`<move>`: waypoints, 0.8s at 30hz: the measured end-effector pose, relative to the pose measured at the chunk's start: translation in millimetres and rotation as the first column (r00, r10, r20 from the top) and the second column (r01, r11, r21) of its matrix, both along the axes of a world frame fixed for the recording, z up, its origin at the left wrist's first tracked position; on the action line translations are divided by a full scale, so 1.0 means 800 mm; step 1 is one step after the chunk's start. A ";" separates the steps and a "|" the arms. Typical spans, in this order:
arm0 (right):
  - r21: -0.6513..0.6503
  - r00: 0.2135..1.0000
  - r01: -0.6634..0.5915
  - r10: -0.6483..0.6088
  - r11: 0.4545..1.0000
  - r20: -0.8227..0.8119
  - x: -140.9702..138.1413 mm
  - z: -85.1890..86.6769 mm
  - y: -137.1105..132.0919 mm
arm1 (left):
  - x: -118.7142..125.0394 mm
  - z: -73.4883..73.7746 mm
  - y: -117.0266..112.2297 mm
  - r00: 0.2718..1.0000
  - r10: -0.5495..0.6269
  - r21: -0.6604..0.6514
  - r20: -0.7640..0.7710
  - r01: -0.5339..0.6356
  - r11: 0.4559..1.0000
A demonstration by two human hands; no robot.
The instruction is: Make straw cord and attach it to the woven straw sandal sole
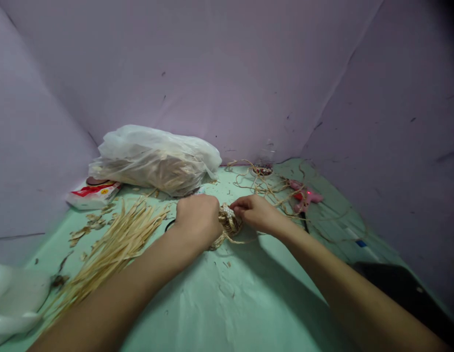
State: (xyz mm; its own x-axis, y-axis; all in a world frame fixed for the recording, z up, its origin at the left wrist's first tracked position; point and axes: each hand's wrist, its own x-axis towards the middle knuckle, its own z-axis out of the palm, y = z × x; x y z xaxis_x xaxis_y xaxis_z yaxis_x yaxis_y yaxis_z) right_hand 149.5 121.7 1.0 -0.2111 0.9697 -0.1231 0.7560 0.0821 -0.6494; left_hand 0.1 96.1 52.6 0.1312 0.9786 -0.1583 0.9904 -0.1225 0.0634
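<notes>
A small woven straw piece (229,226) with a row of white beads on top sits on the pale green table cover (227,293), between both hands. My left hand (197,220) is closed around its left side. From the right, my right hand (254,212) pinches its beaded top edge with fingertips pressed together. A loose straw end trails out below the piece.
A bundle of pale straw strips (113,244) lies at the left with scraps around it. Behind it are a clear plastic bag of straw (157,159) and a red-and-white packet (93,193). Tangled twine (267,183) and a pink glue gun (304,195) lie at the right. Purple walls enclose the table.
</notes>
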 end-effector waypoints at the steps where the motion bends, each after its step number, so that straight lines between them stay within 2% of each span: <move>1: -0.005 1.000 0.016 -0.016 1.000 -0.018 0.001 -0.003 0.003 | 0.001 -0.004 -0.001 1.000 0.002 0.013 -0.020 -0.002 1.000; 6: -0.084 0.995 0.010 -0.019 0.996 -0.100 0.010 -0.020 0.026 | 0.000 -0.023 -0.010 0.997 0.046 0.059 -0.057 -0.043 0.997; 9: -0.131 0.994 -0.033 0.019 0.991 -0.105 0.011 -0.017 0.037 | -0.001 -0.028 -0.013 0.997 0.071 0.064 -0.044 -0.068 0.996; 15: -0.179 0.990 -0.130 0.138 0.975 0.032 -0.001 -0.003 0.055 | 0.001 -0.035 -0.014 0.999 0.028 0.074 -0.031 -0.026 0.997; 20: -0.121 0.956 -0.215 0.234 0.969 0.175 -0.007 -0.004 0.062 | 0.005 -0.043 -0.018 0.998 -0.034 0.113 -0.047 0.039 0.993; 22: -0.102 0.942 -0.248 0.264 0.963 0.206 -0.008 -0.005 0.062 | 0.000 -0.040 -0.020 0.999 -0.052 0.143 0.007 0.050 0.989; 24: -0.091 0.933 -0.269 0.283 0.959 0.222 -0.007 -0.006 0.061 | -0.014 -0.032 -0.020 0.989 -0.042 0.221 0.139 0.011 0.975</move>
